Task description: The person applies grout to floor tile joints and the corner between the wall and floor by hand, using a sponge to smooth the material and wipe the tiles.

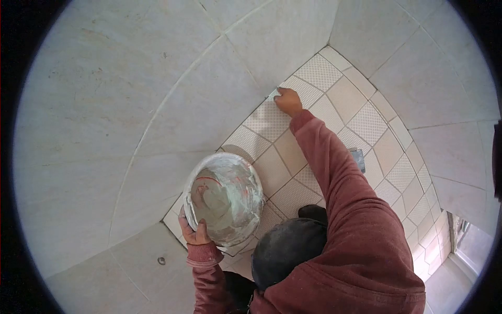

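My left hand [194, 229] grips the rim of a round bucket [254, 194] smeared with pale grout, its thumb over the edge. Wet grey-white mix lies inside the bucket. Farther off, my right hand [288, 102] is at the joint where the patterned floor tiles [293, 199] meet the left wall [172, 99]. Its fingers are curled together against the edge; anything between them is too small to make out. A grey flat tool [358, 160] lies on the tiles, partly behind my right sleeve.
Large grey tiled walls rise at the left and at the right [423, 78], meeting in a far corner. My dark-covered knee [287, 251] is beside the bucket. A small drain-like fitting [161, 260] shows at lower left, and a light-coloured frame [463, 261] stands at lower right.
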Motion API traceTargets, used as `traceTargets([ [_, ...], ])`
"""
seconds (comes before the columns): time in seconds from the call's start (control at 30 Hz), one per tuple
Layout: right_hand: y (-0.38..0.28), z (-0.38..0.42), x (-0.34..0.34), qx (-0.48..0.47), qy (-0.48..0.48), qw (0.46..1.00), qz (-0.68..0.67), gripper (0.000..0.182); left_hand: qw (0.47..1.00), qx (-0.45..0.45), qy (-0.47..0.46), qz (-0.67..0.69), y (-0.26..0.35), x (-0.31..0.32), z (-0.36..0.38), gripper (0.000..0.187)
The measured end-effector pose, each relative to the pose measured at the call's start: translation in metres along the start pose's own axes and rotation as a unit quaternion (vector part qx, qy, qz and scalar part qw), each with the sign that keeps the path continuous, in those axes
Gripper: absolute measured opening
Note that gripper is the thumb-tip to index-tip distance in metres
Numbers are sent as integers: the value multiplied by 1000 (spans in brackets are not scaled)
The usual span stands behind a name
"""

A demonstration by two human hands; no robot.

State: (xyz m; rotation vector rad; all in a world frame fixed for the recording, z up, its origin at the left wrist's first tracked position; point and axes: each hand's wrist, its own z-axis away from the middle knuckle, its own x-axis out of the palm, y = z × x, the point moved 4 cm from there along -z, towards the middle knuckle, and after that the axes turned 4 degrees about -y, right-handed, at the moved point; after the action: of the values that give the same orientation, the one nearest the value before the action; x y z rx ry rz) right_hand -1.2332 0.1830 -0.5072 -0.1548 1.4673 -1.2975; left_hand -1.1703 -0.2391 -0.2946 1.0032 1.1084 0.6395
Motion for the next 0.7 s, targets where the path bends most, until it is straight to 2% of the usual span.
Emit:
traceTargets([
  [0.03, 0, 5, -1, -25, 5, 999, -32, 58, 1000, -5, 2, 0, 1, 1, -1, 54],
  [0.07, -2, 10, -13, 35, 11, 996, -83, 56, 1000, -10, 5, 0, 1, 1, 0, 54],
  [0.1, -1, 9, -16, 36, 8, 996, -83, 56, 1000, -12, 5, -1, -2, 1, 1, 54],
  [0.17, 3, -1, -26, 45, 71, 993, -82, 57, 998, -17, 4, 54, -9, 0, 2, 54],
  [0.23, 7, -5, -13, 25, 84, 993, -81, 57, 999, -25, 1, 42, -2, 1, 2, 54],
  [0.33, -2, 6, 19, -1, -27, 999, 21, 54, 999, -18, -6, 26, -2, 3, 0, 54],
  [0.37, -3, 12, 18, 0, -28, 999, 21, 54, 1000, -6, -10, 18, -3, 2, 0, 54],
  [0.43, -12, 23, 9, 12, -3, 998, -64, 52, 999, -16, -7, 29, 2, 4, 2, 54],
  [0.47, -4, 16, 3, 56, 20, 994, -87, 53, 999, -24, -5, 43, 3, 5, 1, 54],
  [0.57, 2, -4, -19, 41, 43, 993, -98, 59, 999, -14, -1, 49, -9, 0, 1, 54],
  [0.6, 0, -8, -17, 73, -7, 997, -30, 65, 999, -14, -4, 51, -9, 0, 1, 54],
  [0.7, -14, 0, -7, 102, -53, 992, 52, 68, 1000, -15, -3, 17, -2, 2, 1, 54],
])
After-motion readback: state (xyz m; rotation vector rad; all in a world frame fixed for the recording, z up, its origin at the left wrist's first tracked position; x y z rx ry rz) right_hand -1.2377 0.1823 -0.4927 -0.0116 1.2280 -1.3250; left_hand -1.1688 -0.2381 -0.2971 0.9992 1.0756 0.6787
